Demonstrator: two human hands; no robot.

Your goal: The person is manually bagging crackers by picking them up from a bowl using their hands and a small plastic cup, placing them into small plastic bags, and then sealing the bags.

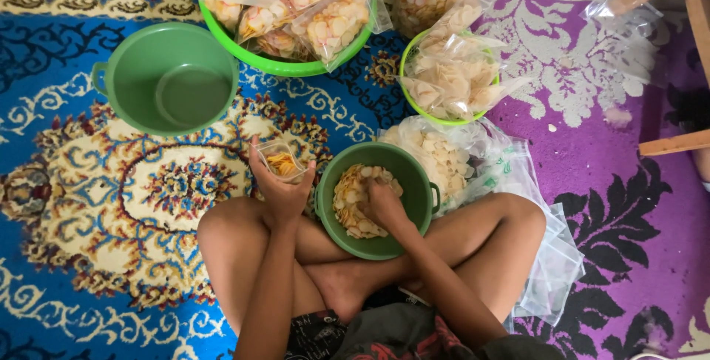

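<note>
Filling step, as I read it: crackers going from bowl into small bags.

Person sits cross-legged on the patterned carpet [89, 204]. Left hand [282, 186] holds a small clear plastic bag [279, 160] upright, fingers wrapped around its lower part, mouth facing up. Bag is partly filled with pale orange crackers; it sits just left of the near green bowl [414, 182], above the left knee.

Right hand [383, 204] is down inside that bowl, on the raw crackers [351, 201]. Fingers curled together into the pile; can't tell whether a cracker is actually pinched, the knuckles hide it.

Around them:
- Empty green basin [170, 79] far left, well apart from both hands.
- Bright green tub [285, 64] at the far edge, heaped with sealed cracker bags [325, 12].
- Smaller lime bowl [444, 116] far right, with loose bags of pale crackers on top.
- Large open sack of crackers [444, 156] touching the near bowl's right side.
- Stack of empty clear bags [555, 264] beside the right knee.

Judgement on the next move: a handful needs to lift clear of the bowl rim and cross left to the bag mouth, so the left hand has to keep that mouth open and steady. Narrow opening, so spill risk is real.
</note>
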